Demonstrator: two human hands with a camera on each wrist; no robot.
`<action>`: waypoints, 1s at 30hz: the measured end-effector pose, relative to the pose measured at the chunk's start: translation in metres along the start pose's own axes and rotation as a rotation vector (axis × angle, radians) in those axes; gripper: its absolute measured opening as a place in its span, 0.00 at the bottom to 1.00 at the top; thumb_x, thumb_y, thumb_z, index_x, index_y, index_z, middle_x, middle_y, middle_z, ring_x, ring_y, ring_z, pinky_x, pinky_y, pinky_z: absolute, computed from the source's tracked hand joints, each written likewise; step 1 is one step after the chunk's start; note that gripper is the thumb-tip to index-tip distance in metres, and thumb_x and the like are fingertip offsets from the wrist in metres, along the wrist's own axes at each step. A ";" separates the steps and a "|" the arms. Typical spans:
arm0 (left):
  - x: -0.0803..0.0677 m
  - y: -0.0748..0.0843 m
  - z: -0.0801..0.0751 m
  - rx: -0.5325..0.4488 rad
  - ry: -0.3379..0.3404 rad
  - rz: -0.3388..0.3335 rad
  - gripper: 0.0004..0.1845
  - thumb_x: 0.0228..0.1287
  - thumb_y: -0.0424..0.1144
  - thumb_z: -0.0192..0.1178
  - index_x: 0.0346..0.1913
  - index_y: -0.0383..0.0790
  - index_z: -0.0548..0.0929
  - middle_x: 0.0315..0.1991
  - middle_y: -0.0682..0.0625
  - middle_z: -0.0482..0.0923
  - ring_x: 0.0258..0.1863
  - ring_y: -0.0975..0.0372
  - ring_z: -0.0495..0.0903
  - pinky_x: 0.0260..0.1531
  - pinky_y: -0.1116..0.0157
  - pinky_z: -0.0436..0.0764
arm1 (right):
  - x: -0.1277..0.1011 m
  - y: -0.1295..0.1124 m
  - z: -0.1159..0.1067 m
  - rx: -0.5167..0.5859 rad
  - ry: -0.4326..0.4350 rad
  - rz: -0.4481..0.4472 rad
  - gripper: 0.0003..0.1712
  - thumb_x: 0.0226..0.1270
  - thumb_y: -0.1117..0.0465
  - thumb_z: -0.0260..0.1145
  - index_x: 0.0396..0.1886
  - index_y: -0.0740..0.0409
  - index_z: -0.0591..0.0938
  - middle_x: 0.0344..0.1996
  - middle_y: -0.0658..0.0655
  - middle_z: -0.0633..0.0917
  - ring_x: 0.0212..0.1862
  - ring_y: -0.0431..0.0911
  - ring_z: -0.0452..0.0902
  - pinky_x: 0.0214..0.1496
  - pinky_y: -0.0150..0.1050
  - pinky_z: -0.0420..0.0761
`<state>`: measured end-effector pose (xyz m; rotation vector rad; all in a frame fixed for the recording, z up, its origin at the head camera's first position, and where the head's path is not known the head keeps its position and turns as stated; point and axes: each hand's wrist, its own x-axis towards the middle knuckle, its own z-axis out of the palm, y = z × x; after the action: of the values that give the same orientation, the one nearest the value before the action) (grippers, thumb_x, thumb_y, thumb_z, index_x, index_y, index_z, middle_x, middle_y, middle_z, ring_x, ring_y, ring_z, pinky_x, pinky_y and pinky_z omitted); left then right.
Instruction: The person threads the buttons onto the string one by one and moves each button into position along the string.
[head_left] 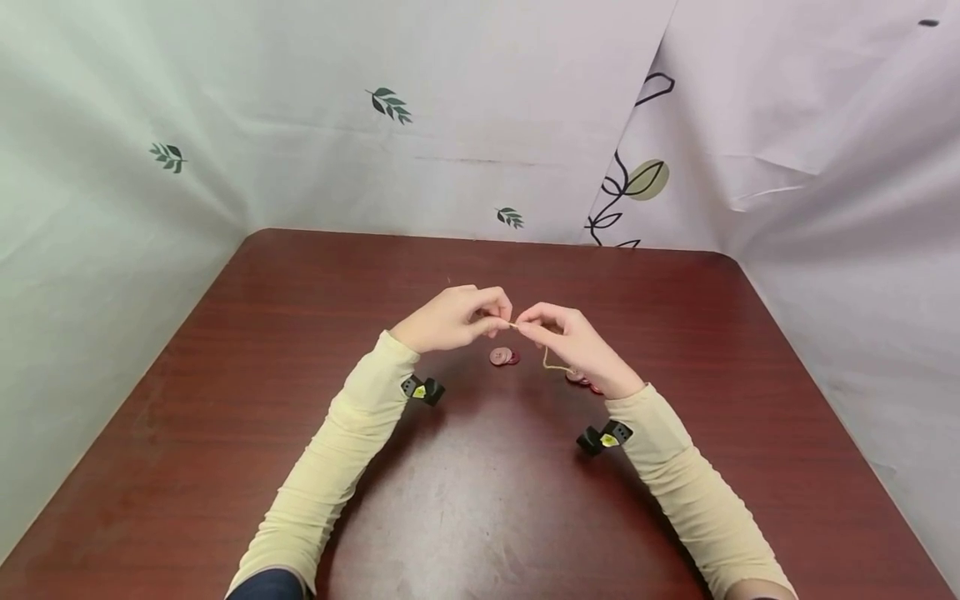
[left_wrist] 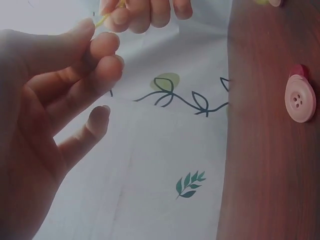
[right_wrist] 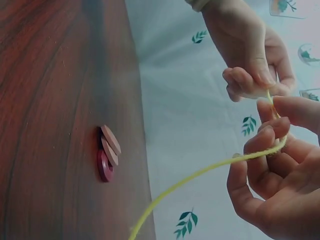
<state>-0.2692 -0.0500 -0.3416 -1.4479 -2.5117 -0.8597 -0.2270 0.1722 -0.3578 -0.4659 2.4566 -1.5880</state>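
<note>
Both hands are raised over the table and meet fingertip to fingertip. My left hand (head_left: 457, 321) pinches one end of a thin yellow string (right_wrist: 192, 175) between thumb and fingers. Close against it, my right hand (head_left: 573, 343) pinches the same string a short way along. From there the string runs over the right fingers and hangs down toward the table. Below the hands lies a small pile of buttons (head_left: 500, 357), pale pink over dark red. Another group of buttons (head_left: 574, 377) sits beside the right wrist, partly hidden by that hand, and the string reaches down to it.
The dark red wooden table (head_left: 465, 500) has rounded far corners. White cloth (head_left: 315, 167) with leaf prints hangs behind it and along both sides. Each sleeve carries a small black camera (head_left: 423, 390) at the wrist.
</note>
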 end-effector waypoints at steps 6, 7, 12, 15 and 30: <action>0.004 -0.003 0.002 -0.078 -0.062 -0.110 0.16 0.59 0.43 0.68 0.46 0.44 0.76 0.35 0.54 0.84 0.38 0.61 0.80 0.44 0.63 0.76 | 0.001 -0.001 -0.006 -0.013 0.019 0.013 0.10 0.68 0.54 0.64 0.41 0.57 0.82 0.22 0.50 0.74 0.28 0.46 0.70 0.28 0.37 0.74; 0.004 -0.005 0.004 -0.100 -0.088 -0.140 0.19 0.58 0.44 0.69 0.49 0.43 0.75 0.39 0.52 0.83 0.42 0.60 0.81 0.47 0.62 0.77 | 0.001 -0.001 -0.007 -0.018 0.022 0.011 0.10 0.68 0.55 0.64 0.41 0.57 0.82 0.21 0.50 0.73 0.29 0.46 0.70 0.28 0.37 0.74; 0.006 -0.013 0.020 -0.132 -0.239 -0.303 0.30 0.55 0.46 0.71 0.58 0.41 0.73 0.55 0.44 0.79 0.57 0.54 0.77 0.60 0.56 0.74 | 0.000 -0.001 -0.010 -0.035 0.018 0.019 0.11 0.68 0.56 0.64 0.41 0.60 0.82 0.23 0.47 0.75 0.30 0.44 0.70 0.30 0.38 0.73; 0.007 -0.015 0.031 -0.070 -0.299 -0.381 0.30 0.57 0.47 0.69 0.59 0.38 0.74 0.57 0.44 0.78 0.57 0.53 0.77 0.59 0.56 0.74 | -0.001 -0.002 -0.011 -0.043 0.010 0.027 0.12 0.68 0.55 0.64 0.41 0.60 0.82 0.26 0.47 0.77 0.31 0.43 0.71 0.32 0.41 0.74; 0.008 -0.019 0.061 0.173 -0.294 -0.457 0.10 0.55 0.40 0.69 0.36 0.41 0.81 0.32 0.51 0.76 0.32 0.60 0.74 0.37 0.65 0.75 | -0.003 0.000 -0.013 -0.123 -0.004 0.001 0.09 0.67 0.55 0.65 0.36 0.55 0.83 0.23 0.48 0.75 0.28 0.47 0.70 0.30 0.37 0.72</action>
<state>-0.2782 -0.0191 -0.3976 -1.0258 -3.1158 -0.4844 -0.2285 0.1847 -0.3525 -0.4856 2.5608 -1.4399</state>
